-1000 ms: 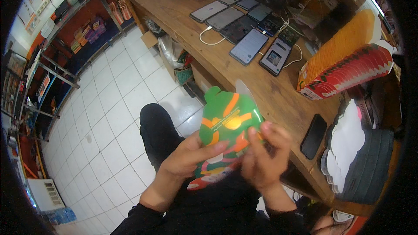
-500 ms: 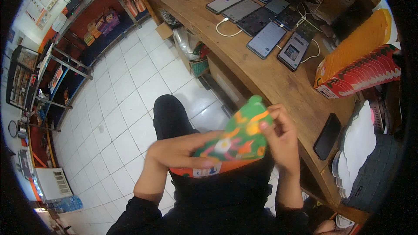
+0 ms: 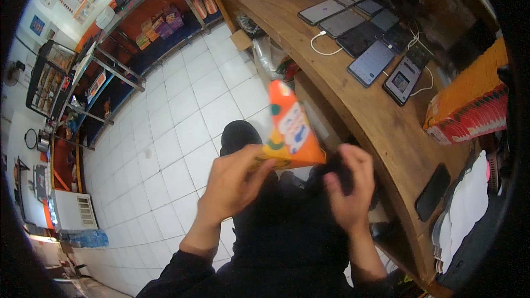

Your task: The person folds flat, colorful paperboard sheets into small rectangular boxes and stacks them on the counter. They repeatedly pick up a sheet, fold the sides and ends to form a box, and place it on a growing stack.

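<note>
Pinching the orange carton (image 3: 292,129) by its lower corner, likely to leave its panels clear, the left hand (image 3: 233,182) supports it alone. The right hand (image 3: 353,190) curves nearby, empty.

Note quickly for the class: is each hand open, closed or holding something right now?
Left hand: closed, holding the orange printed carton.
Right hand: open, fingers loosely curled, nothing visible in it.

Carton (image 3: 294,127) in left hand (image 3: 234,179); right hand (image 3: 351,190) beside it. Desk (image 3: 381,127) at right: phones (image 3: 371,67) on top, carton stack (image 3: 469,96) right of phones. Shelving (image 3: 128,80) left, across floor (image 3: 171,138).
</note>
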